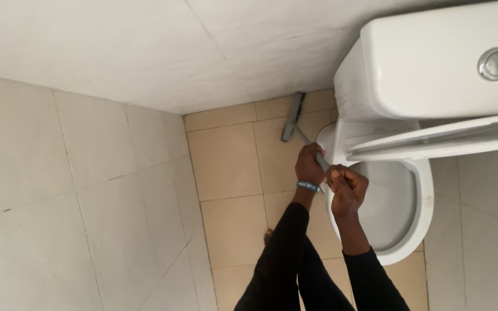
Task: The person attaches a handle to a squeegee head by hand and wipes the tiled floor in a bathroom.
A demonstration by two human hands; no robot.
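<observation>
Beside the white ceramic toilet bowl, w/ its seat and lid tipped up against the white cistern, you've got both hands on the thin grey metal handle of a floor wiper. Your left hand sits lower down the shaft, fingers wrapped right round it, blue wristband at the wrist. Your right hand is higher up, nearer you, clenched into a fist round the shaft's upper end. Both grips look fully closed on the handle; no gap shows btwn fingers and shaft, tho the shaft itself is mostly hidden under your hands.

That staggered two-hand hold fits the reach: the handle runs away from you at a slant, so one hand steers low and the other bears on the top. The wiper's flat grey head lies on the beige floor tiles, far end up near the base of the white tiled wall, just beside the foot of the toilet, i.e. in the narrow strip btwn wall and bowl. Head looks flat to the floor, not lifted, but it's small and a bit blurred, so can't tell if its edge touches the wall.

Your black sleeves come in from the bottom of the view; a bare foot shows on the tiles under your left arm.
</observation>
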